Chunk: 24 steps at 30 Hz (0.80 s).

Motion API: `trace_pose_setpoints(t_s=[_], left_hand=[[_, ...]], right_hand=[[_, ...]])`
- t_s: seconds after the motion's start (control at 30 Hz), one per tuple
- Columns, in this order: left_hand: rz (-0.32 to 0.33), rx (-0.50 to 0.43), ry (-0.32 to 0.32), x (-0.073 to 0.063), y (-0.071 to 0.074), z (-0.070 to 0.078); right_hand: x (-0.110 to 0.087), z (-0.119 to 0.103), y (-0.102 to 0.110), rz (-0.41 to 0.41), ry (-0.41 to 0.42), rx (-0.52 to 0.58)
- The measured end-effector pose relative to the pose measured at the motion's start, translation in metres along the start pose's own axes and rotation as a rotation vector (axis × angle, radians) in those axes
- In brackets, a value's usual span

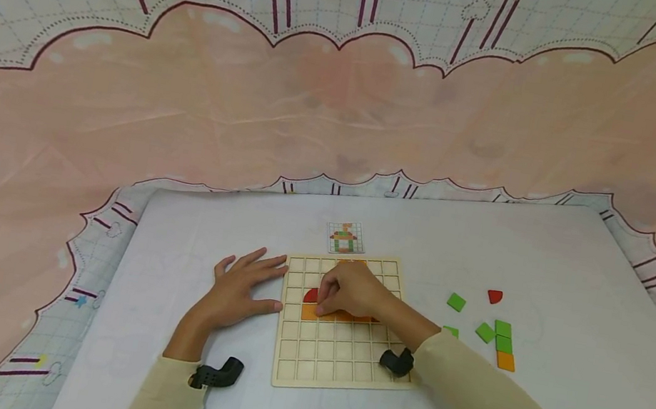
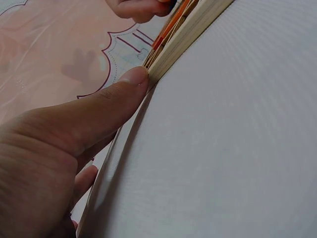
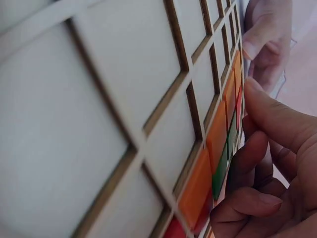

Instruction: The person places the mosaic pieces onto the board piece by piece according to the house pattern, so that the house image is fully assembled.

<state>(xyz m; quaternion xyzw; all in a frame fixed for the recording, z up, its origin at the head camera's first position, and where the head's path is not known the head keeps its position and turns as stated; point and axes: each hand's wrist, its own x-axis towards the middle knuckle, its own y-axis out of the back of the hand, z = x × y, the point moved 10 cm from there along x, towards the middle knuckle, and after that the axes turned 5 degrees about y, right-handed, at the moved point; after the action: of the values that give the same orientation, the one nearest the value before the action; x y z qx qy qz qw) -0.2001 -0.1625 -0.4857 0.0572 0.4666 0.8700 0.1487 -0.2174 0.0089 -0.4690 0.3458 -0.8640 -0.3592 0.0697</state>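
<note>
A wooden grid board [image 1: 333, 366] lies on the white table. Across it runs a row of orange tiles [image 1: 308, 313], with a red quarter-round tile [image 1: 310, 296] above the row's left end. My right hand [image 1: 355, 292] is over the board, fingers bent, thumb and fingertips down by these tiles. Green tiles [image 3: 219, 176] line the orange row in the right wrist view. Whether a tile is between the fingertips is hidden. My left hand [image 1: 242, 291] lies spread at the board's left side, its thumb [image 2: 132, 77] touching the board's edge.
Beyond the board's top edge lies a small pattern card [image 1: 345, 238]. Loose pieces lie right of the board: several green squares [image 1: 456, 302], an orange square [image 1: 506, 362] and a red quarter-round [image 1: 495, 297]. Patterned cloth [image 1: 238, 117] hangs behind the table.
</note>
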Motion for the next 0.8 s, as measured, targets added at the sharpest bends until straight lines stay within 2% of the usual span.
trace_pose_setpoints(t_s=[0.33, 0.6, 0.8], left_hand=[[0.002, 0.013, 0.006, 0.000, -0.001, 0.000], [0.012, 0.024, -0.005, 0.000, -0.001, 0.000], [0.010, 0.027, -0.004, 0.000, -0.001, 0.000]], right_hand=[[-0.029, 0.022, 0.037, 0.035, -0.069, -0.037], [-0.062, 0.061, 0.073, 0.019, -0.166, -0.120], [-0.090, 0.087, 0.109, 0.068, -0.237, -0.168]])
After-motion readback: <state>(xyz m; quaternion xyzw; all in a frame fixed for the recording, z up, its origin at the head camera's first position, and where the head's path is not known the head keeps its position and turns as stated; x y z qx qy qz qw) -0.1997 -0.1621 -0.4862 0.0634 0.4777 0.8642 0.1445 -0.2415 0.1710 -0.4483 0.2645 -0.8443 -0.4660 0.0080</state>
